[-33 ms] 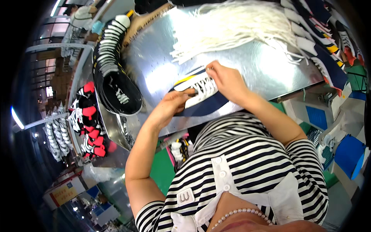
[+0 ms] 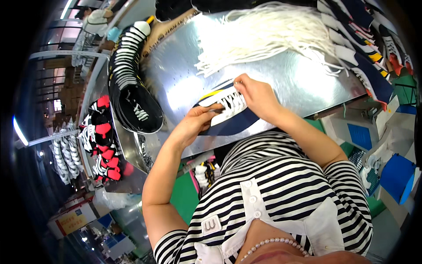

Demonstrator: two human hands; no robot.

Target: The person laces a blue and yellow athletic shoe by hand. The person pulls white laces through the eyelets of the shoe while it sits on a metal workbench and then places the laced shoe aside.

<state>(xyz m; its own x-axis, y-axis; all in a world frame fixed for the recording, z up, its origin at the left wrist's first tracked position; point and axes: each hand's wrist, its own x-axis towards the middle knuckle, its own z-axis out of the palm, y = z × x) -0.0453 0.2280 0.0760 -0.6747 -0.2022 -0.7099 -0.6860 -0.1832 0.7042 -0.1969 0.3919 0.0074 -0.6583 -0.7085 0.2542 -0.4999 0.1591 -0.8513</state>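
Observation:
A navy and white shoe upper (image 2: 237, 119) with a yellow stripe lies at the near edge of the metal table, white shoelace (image 2: 233, 103) crossing its front. My left hand (image 2: 193, 124) grips the upper at its opening, fingers partly inside and thumb on the near side. My right hand (image 2: 259, 97) is closed in a pinch at the other end of the lacing, apparently on the shoelace; its fingertips partly hide what they hold. Beyond both hands, a large bundle of loose white shoelaces (image 2: 268, 35) is spread over the table.
Nested black shoe uppers (image 2: 140, 112) form a long curved row at the left. More navy and white uppers (image 2: 373, 81) line the right side. Red, black and white uppers (image 2: 103, 141) sit lower left. A blue bin (image 2: 397, 178) stands at right. Another person (image 2: 94, 22) is far left.
The view has shifted slightly. Both hands keep their places on the shoe upper, with no clear change of grip.

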